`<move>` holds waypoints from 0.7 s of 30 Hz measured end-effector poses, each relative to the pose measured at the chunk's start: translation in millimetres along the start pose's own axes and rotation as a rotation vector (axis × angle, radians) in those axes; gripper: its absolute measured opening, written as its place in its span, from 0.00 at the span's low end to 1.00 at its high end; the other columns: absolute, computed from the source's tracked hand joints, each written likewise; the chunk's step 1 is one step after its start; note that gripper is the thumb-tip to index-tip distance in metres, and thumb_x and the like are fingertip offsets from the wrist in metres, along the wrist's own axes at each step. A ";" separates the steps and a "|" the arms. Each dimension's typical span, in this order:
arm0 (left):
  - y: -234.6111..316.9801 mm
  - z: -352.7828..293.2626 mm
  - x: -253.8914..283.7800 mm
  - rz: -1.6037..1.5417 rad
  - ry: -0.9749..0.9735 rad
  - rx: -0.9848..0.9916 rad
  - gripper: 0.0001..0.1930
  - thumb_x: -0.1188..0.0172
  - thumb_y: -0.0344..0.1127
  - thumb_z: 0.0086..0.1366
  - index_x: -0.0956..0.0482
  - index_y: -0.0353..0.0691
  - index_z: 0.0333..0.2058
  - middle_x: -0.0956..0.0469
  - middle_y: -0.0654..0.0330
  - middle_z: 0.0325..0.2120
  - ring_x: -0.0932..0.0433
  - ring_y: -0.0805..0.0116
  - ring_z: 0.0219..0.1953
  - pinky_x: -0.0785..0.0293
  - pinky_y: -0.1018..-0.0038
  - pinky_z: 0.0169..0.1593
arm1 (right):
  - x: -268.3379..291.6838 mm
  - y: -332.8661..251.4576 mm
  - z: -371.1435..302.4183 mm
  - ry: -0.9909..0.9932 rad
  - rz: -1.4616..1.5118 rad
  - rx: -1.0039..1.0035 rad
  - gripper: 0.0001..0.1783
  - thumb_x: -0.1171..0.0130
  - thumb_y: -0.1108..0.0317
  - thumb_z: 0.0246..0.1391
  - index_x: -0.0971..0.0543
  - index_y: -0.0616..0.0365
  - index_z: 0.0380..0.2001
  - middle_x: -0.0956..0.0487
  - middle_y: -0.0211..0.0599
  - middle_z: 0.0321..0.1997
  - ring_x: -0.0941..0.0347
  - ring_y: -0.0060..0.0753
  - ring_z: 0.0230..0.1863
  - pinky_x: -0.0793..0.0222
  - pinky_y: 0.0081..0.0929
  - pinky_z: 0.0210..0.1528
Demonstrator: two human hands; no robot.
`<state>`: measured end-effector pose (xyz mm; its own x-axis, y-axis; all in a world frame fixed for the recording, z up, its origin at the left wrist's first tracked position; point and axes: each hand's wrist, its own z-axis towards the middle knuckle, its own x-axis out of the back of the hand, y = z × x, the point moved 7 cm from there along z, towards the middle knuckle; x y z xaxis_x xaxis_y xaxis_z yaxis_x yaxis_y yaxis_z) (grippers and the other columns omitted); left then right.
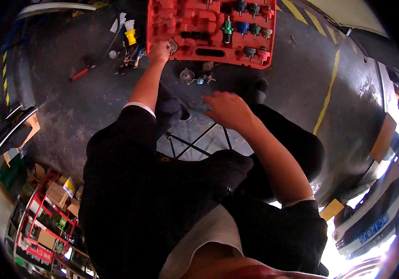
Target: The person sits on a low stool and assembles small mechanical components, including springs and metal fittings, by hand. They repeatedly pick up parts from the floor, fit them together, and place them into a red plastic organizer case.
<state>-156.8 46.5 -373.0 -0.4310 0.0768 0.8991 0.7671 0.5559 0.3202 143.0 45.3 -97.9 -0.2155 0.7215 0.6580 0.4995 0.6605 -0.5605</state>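
Left hand [160, 51]: fingers curled against round metal piece [174, 46], grip unclear
Right hand [229, 110]: fingers loosely spread, seemingly empty
Red case [236, 59]: apparently moulded to keep coloured fittings [242, 28] sorted

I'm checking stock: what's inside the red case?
The red case holds coloured caps and a green fitting at right; the left hand hides part of the near left corner.

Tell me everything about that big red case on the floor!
The red, rectangular, plastic-looking case lies open side up on the dark grey floor, far edge cropped. Moulded hollows hold colourful knobby fittings, mostly right; a slot marks its near edge. The left hand is at its near left corner, contact unclear.
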 end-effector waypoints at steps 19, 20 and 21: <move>30.5 -17.1 15.9 0.050 0.051 0.048 0.10 0.35 0.41 0.60 0.15 0.51 0.40 0.17 0.54 0.39 0.18 0.50 0.44 0.22 0.56 0.47 | -0.2 1.9 -1.9 -0.075 -0.007 -0.053 0.17 0.36 0.60 0.54 0.22 0.52 0.46 0.21 0.43 0.42 0.22 0.50 0.47 0.25 0.46 0.50; 27.4 -16.4 14.7 0.060 0.068 0.036 0.10 0.34 0.42 0.60 0.15 0.52 0.40 0.16 0.55 0.39 0.18 0.50 0.43 0.22 0.55 0.46 | 0.0 1.2 -1.4 -0.072 -0.010 -0.050 0.17 0.36 0.60 0.54 0.22 0.52 0.46 0.21 0.43 0.42 0.22 0.50 0.47 0.25 0.46 0.50; 24.8 -15.8 13.2 0.069 0.084 0.023 0.11 0.34 0.43 0.59 0.15 0.54 0.41 0.16 0.55 0.39 0.18 0.50 0.43 0.22 0.55 0.45 | 0.3 0.6 -1.1 -0.069 -0.014 -0.048 0.17 0.36 0.60 0.54 0.22 0.52 0.46 0.21 0.43 0.42 0.22 0.51 0.47 0.25 0.46 0.50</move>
<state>-136.0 48.2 -348.4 -0.3353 0.0462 0.9410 0.7820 0.5706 0.2506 144.2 45.7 -97.5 -0.2788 0.7261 0.6285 0.5356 0.6608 -0.5258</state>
